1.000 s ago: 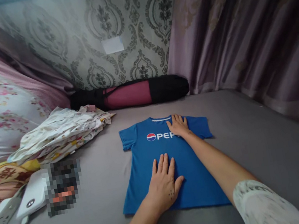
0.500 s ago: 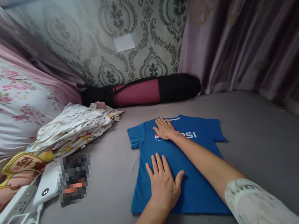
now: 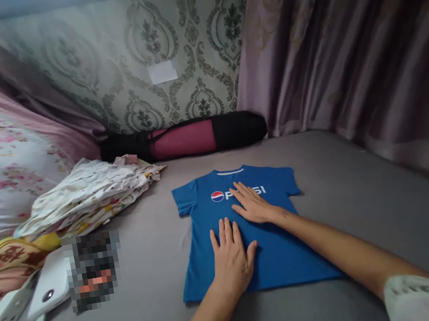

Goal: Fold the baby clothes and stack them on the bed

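Observation:
A blue T-shirt (image 3: 207,244) with a white printed word and a round red, white and blue logo lies spread flat, its neckline away from me. On its lower left part rests my left hand (image 3: 233,258), palm down with the fingers spread. My right hand (image 3: 251,203) lies flat across the chest print and covers some of its letters. Both sleeves are laid out to the sides, and the hem lies nearest me, partly behind my forearms.
The grey bed sheet (image 3: 148,303) stretches under everything. To the left are folded pale cloth (image 3: 92,194), a yellow cushion (image 3: 4,258), a white power bank (image 3: 49,281) with a cable and a power strip (image 3: 6,316). A black and pink long bag (image 3: 182,140) lies along the wall.
My right hand has moved from near the collar down and across the chest print, uncovering the logo. My left hand stays on the lower shirt. The view has turned slightly right.

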